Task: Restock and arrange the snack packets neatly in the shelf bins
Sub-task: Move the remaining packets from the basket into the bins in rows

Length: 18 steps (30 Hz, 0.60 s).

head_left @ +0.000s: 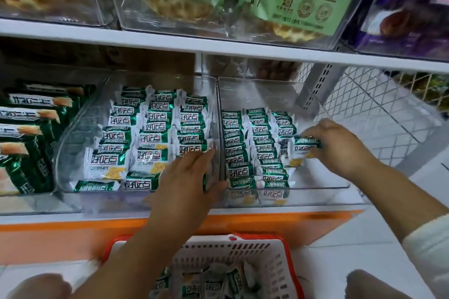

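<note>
Packet (306,145) pinched by right hand (340,149); left hand (184,177) lies flat on binned packets (150,133).

My left hand (187,177) hides the near end of the packet row (193,126) in the left bin (75,126). The basket (243,249) runs off the bottom edge, its contents blurred, and the green bags (26,133) are cut off at the left edge.

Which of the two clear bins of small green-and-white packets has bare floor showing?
The right bin: its right part is bare, where the right hand holds a packet. The middle bin is filled wall to wall.
</note>
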Each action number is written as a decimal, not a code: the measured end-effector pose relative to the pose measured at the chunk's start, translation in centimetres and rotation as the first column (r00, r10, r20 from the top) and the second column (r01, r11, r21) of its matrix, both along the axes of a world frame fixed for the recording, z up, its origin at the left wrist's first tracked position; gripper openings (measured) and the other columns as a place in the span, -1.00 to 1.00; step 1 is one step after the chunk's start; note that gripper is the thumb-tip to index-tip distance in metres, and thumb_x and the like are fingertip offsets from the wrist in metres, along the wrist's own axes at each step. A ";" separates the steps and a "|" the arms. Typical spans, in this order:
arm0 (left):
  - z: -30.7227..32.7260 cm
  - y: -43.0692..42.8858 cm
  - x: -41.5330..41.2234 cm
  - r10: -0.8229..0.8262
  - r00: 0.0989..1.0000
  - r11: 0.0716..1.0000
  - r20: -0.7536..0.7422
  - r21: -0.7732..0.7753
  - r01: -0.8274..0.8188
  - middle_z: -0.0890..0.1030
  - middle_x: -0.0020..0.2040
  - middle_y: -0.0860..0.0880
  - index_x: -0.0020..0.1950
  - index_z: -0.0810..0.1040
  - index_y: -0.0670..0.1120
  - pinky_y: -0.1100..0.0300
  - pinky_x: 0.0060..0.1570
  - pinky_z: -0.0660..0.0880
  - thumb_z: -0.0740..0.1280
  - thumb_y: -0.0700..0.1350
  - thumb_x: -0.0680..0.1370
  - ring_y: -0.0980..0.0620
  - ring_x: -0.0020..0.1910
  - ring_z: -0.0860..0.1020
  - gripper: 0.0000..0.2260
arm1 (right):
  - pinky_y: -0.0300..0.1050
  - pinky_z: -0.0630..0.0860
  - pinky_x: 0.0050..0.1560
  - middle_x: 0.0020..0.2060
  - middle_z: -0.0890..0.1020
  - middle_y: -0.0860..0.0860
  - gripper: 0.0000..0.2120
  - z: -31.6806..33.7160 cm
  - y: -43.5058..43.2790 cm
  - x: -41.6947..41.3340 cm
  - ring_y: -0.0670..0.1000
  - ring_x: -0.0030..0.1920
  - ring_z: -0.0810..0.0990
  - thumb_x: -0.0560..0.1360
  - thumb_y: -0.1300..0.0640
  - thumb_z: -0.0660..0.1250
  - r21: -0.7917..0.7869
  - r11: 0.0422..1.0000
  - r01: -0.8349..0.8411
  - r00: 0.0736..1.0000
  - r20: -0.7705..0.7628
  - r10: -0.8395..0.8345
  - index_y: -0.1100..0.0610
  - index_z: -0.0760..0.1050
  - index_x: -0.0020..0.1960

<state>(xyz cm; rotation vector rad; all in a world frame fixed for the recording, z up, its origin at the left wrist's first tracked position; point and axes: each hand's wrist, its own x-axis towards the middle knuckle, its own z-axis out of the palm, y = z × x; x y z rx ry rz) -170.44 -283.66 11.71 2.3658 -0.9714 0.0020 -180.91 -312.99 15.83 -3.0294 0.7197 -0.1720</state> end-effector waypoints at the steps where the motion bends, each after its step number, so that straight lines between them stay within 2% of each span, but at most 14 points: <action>1: -0.3 -0.1 0.2 -0.013 0.999 1.000 0.042 0.016 0.013 0.55 0.30 -0.02 0.47 0.43 -0.01 -0.04 0.19 0.46 0.39 0.14 0.53 -0.12 0.25 0.51 -0.46 | -0.10 0.43 0.07 0.09 0.50 0.08 -0.58 -0.6 -0.2 0.7 0.12 0.14 0.48 0.46 0.25 0.39 -0.052 0.998 -0.019 0.996 -0.088 0.015 0.01 0.52 0.29; 3: -0.7 -0.1 0.5 -0.018 0.993 1.000 0.114 0.010 0.017 0.64 0.17 -0.07 0.36 0.54 -0.08 -0.07 0.03 0.55 0.38 0.14 0.45 -0.17 0.08 0.61 -0.47 | -0.08 0.40 0.05 0.16 0.52 0.05 -0.54 -1.5 -0.5 1.8 0.11 0.20 0.44 0.47 0.26 0.33 -0.107 0.994 -0.025 0.974 -0.228 0.000 -0.04 0.44 0.32; 5: -0.8 -0.1 0.6 -0.026 0.995 1.000 0.094 0.000 0.026 0.63 0.19 -0.07 0.38 0.52 -0.07 -0.08 0.08 0.53 0.41 0.12 0.48 -0.17 0.10 0.59 -0.48 | -0.11 0.35 -0.07 0.12 0.56 0.04 -0.54 -2.1 -0.7 2.4 0.12 0.13 0.46 0.43 0.25 0.32 -0.114 0.993 -0.008 0.962 -0.272 -0.024 -0.12 0.39 0.24; 7: -0.9 -0.1 0.6 -0.033 0.997 0.999 0.064 -0.027 0.035 0.59 0.26 -0.06 0.43 0.47 -0.04 -0.06 0.17 0.46 0.46 0.07 0.50 -0.16 0.18 0.54 -0.47 | -0.12 0.31 -0.09 0.09 0.56 0.03 -0.58 -2.6 -1.0 2.7 0.11 0.10 0.46 0.42 0.22 0.34 -0.120 0.993 -0.021 0.952 -0.306 -0.016 -0.12 0.39 0.20; 9: -0.9 -0.1 0.5 -0.037 0.998 0.997 0.059 -0.059 0.040 0.57 0.30 -0.05 0.45 0.46 -0.02 -0.04 0.22 0.42 0.47 0.05 0.49 -0.15 0.23 0.51 -0.46 | -0.12 0.35 0.02 0.12 0.52 0.00 -0.62 -3.0 -0.8 2.7 0.07 0.17 0.42 0.46 0.11 0.38 -0.199 0.977 -0.080 0.927 -0.374 -0.001 -0.12 0.44 0.24; 11: -0.9 0.1 0.4 -0.033 0.998 0.994 0.061 -0.105 0.039 0.59 0.26 -0.05 0.42 0.48 -0.02 -0.04 0.19 0.44 0.49 0.00 0.48 -0.14 0.21 0.51 -0.47 | -0.09 0.35 0.15 0.17 0.48 0.01 -0.59 -3.2 -0.3 2.5 0.07 0.23 0.39 0.48 0.06 0.38 -0.215 0.973 -0.081 0.928 -0.372 -0.005 -0.13 0.45 0.31; 12: -1.1 0.4 0.4 -0.033 0.996 0.989 0.080 -0.138 0.044 0.60 0.23 -0.06 0.40 0.50 -0.03 -0.05 0.16 0.47 0.50 -0.02 0.48 -0.14 0.18 0.52 -0.50 | -0.08 0.36 0.17 0.17 0.48 0.04 -0.58 -3.0 0.2 2.1 0.09 0.24 0.38 0.49 0.06 0.38 -0.185 0.982 -0.044 0.951 -0.309 -0.016 -0.11 0.45 0.33; 14: -1.2 1.3 -0.1 -0.029 0.988 0.975 0.154 -0.212 0.062 0.61 0.18 -0.05 0.35 0.55 -0.03 -0.04 0.10 0.52 0.41 -0.04 0.52 -0.11 0.14 0.53 -0.61 | -0.04 0.41 0.11 0.12 0.52 0.09 -0.62 -2.3 1.5 0.7 0.13 0.21 0.41 0.51 0.10 0.36 -0.102 0.994 0.025 0.999 -0.031 -0.029 -0.01 0.48 0.32; 16: -1.2 2.7 -1.1 -0.051 0.984 0.959 0.169 -0.268 0.096 0.62 0.12 0.00 0.29 0.58 -0.03 0.07 0.05 0.51 0.33 -0.04 0.52 -0.02 0.08 0.52 -0.66 | -0.04 0.45 -0.01 -0.02 0.57 0.08 -0.72 -1.1 4.1 -1.5 0.13 0.07 0.49 0.51 0.14 0.35 -0.031 0.999 0.010 0.958 0.287 0.000 0.06 0.54 0.22; 18: -1.8 4.3 -2.3 -0.114 0.983 0.957 0.144 -0.251 0.148 0.62 0.09 0.03 0.25 0.60 -0.02 0.18 0.02 0.47 0.29 -0.03 0.52 0.04 0.04 0.53 -0.68 | -0.15 0.44 -0.11 -0.15 0.57 -0.03 -0.80 -0.4 8.0 -3.8 -0.01 -0.12 0.53 0.51 0.16 0.34 0.158 0.984 -0.082 0.884 0.467 -0.001 0.03 0.55 0.12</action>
